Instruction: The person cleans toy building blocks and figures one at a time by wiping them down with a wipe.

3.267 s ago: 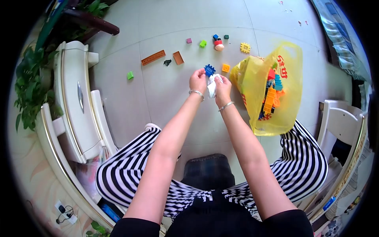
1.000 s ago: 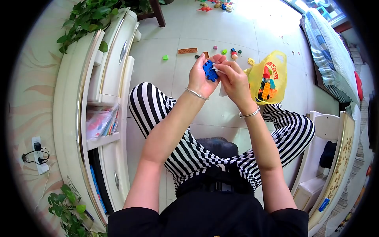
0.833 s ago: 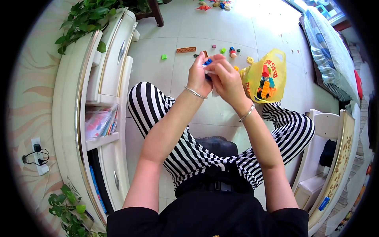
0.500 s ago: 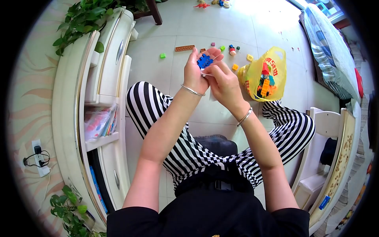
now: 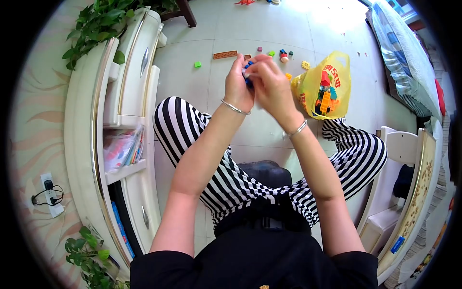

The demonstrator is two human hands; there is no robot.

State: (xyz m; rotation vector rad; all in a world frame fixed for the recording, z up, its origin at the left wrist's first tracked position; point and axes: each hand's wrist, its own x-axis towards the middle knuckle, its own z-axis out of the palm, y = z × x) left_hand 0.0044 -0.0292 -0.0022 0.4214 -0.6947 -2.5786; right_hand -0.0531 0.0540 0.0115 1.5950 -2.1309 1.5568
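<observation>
Blue toy piece point(image 5: 249, 82), cupped in the curled fingers of the left hand point(image 5: 236, 87), left of the yellow bag point(image 5: 311, 90), could drop to the floor point(image 5: 192, 89) if the right hand point(image 5: 275, 89), fingers pinching white tissue point(image 5: 247, 74), pushes too hard.

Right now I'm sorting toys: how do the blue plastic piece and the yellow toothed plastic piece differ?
The blue plastic piece is held in the left hand; the yellow toothed plastic piece lies on the floor. The blue piece is partly hidden by the right hand; the yellow one shows whole.
</observation>
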